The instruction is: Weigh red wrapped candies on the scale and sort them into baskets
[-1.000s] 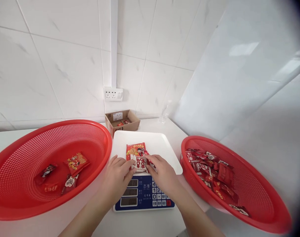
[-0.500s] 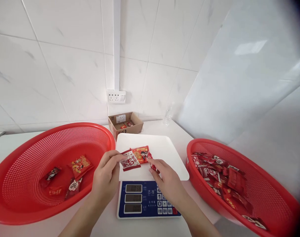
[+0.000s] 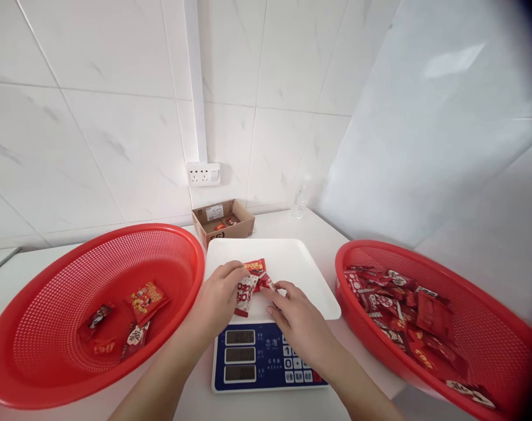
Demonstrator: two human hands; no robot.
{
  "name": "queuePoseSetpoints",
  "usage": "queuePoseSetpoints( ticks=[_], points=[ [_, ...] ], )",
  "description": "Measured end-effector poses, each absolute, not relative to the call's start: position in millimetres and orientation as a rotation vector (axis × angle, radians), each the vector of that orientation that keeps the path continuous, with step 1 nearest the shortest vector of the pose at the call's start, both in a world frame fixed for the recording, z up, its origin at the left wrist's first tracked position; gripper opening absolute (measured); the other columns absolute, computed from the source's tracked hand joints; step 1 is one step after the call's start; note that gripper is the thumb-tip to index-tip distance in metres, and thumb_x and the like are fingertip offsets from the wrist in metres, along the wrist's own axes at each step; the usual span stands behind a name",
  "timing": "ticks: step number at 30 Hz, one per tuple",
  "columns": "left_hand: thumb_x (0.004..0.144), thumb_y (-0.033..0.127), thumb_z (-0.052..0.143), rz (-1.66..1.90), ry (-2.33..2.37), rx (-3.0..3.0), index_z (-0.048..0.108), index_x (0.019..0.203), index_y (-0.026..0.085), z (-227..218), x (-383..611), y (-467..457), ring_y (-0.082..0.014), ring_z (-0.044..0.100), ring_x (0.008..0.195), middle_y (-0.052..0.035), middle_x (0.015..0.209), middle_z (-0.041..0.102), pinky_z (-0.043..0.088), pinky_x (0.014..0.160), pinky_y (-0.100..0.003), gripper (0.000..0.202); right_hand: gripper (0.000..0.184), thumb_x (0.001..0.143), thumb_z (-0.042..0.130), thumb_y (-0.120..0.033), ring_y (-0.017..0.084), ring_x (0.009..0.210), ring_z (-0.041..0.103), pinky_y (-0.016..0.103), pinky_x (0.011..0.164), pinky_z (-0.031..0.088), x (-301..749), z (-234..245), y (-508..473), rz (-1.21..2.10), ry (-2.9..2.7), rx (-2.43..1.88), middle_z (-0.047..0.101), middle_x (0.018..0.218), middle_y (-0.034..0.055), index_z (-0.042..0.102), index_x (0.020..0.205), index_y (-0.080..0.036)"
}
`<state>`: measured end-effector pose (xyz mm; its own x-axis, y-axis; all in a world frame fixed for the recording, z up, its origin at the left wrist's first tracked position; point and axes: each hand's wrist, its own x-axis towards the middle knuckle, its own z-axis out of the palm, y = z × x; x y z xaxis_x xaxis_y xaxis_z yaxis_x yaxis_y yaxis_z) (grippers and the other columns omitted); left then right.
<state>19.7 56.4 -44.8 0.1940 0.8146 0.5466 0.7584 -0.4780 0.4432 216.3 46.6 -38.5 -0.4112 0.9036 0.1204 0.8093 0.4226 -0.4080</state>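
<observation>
A blue digital scale (image 3: 266,356) with a white weighing tray (image 3: 292,263) stands in front of me. A few red snack packets (image 3: 256,268) lie on the tray. My left hand (image 3: 220,295) is closed around a red-and-white packet (image 3: 245,295) at the tray's front edge. My right hand (image 3: 296,318) pinches a small red packet (image 3: 266,282) beside it. The two hands are close together over the front of the tray.
A red mesh basket (image 3: 51,374) on the left holds several packets (image 3: 134,310). A red basket (image 3: 489,351) on the right holds many red packets (image 3: 401,310). A small cardboard box (image 3: 224,221) and a clear bottle (image 3: 299,202) stand by the tiled wall under a socket (image 3: 203,174).
My left hand has lowered the red-and-white packet back toward the tray, turning it upright. My right hand stays at the packets. The view has shifted slightly.
</observation>
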Motion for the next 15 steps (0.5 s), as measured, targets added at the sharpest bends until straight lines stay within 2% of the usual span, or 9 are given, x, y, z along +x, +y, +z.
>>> queuePoseSetpoints(
  ticks=[4,7,10,13,15],
  points=[
    [0.092,0.021,0.034,0.945,1.687,2.306,0.054,0.125,0.022,-51.4,21.6,54.2,-0.0266,0.051,0.123,-0.0143,0.143,0.043,0.050,0.095,-0.043,0.038,0.044,0.091,0.039,-0.018,0.024,0.108,0.056,0.042,0.089,0.049,217.4,-42.3,50.2,0.495,-2.301,-1.419,0.060,0.117,0.0094,0.051,0.133,-0.027],
    [0.093,0.033,0.037,0.788,1.674,2.231,0.047,0.132,0.024,-52.4,20.4,46.1,-0.0269,0.040,0.133,-0.0135,0.147,0.037,0.041,0.105,-0.045,0.041,0.046,0.089,0.042,-0.016,0.024,0.107,0.056,0.042,0.091,0.047,216.9,-43.3,52.9,0.506,-2.272,-1.422,0.063,0.115,0.0078,0.050,0.133,-0.026],
    [0.090,0.042,0.046,0.670,1.592,2.193,0.041,0.137,0.029,-53.2,21.2,40.9,-0.0297,0.029,0.139,-0.0112,0.152,0.028,0.038,0.106,-0.048,0.049,0.044,0.088,0.044,-0.015,0.024,0.108,0.056,0.041,0.092,0.046,215.2,-40.9,54.0,0.491,-2.268,-1.424,0.063,0.116,0.0066,0.053,0.130,-0.026],
    [0.087,0.034,0.051,0.550,1.568,2.216,0.039,0.139,0.031,-51.9,23.1,42.2,-0.0344,0.017,0.142,-0.0106,0.156,0.020,0.034,0.107,-0.055,0.053,0.044,0.087,0.046,-0.014,0.023,0.107,0.056,0.039,0.092,0.045,214.2,-37.1,54.2,0.469,-2.288,-1.433,0.065,0.115,0.0057,0.055,0.128,-0.025],
    [0.086,0.024,0.049,0.475,1.542,2.266,0.040,0.139,0.030,-46.8,23.4,45.0,-0.0350,0.011,0.143,-0.0083,0.155,0.021,0.029,0.110,-0.057,0.054,0.043,0.087,0.045,-0.014,0.023,0.106,0.056,0.038,0.092,0.045,214.2,-35.3,54.3,0.440,-2.310,-1.431,0.065,0.114,0.0051,0.055,0.128,-0.025]
  ],
)
